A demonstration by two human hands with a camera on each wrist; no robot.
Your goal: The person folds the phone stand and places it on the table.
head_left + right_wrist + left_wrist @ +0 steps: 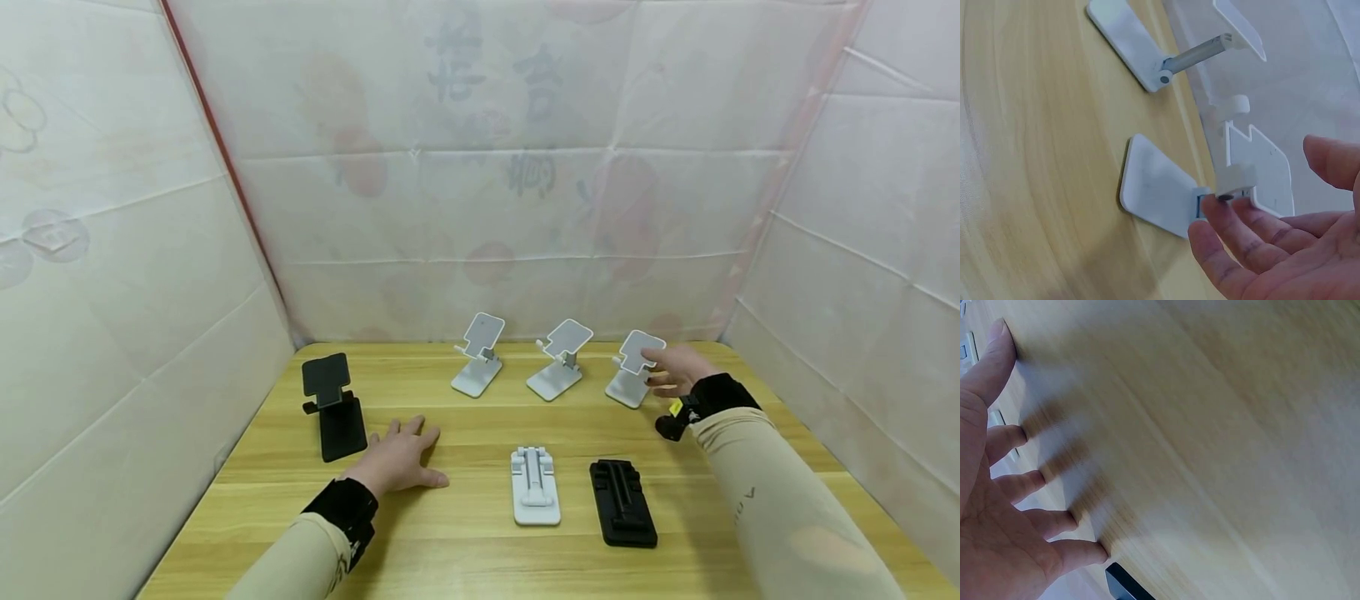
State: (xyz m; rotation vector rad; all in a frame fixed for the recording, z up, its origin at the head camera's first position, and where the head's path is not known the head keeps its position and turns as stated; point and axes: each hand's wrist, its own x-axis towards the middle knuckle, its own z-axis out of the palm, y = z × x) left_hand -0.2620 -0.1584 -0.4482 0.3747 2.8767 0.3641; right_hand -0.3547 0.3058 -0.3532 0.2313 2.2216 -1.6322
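My right hand (678, 367) is at the rightmost white phone stand (625, 388), which stands unfolded at the back right. In the right wrist view its fingertips overlap the stand's hinge, below the tilted plate (1266, 169), while the thumb stays apart. My left hand (397, 460) rests with spread fingers on the table, its fingertips right at the wood. It holds nothing. Left of it stands an unfolded black phone stand (327, 382), whose edge also shows low in the left wrist view.
Two more unfolded white phone stands (477, 377) (555, 381) stand in the back row. Nearer lie a folded white phone stand (535, 500) and a folded black phone stand (624, 504). Pale sheeting (487, 208) encloses the wooden table (465, 567) at the back and sides.
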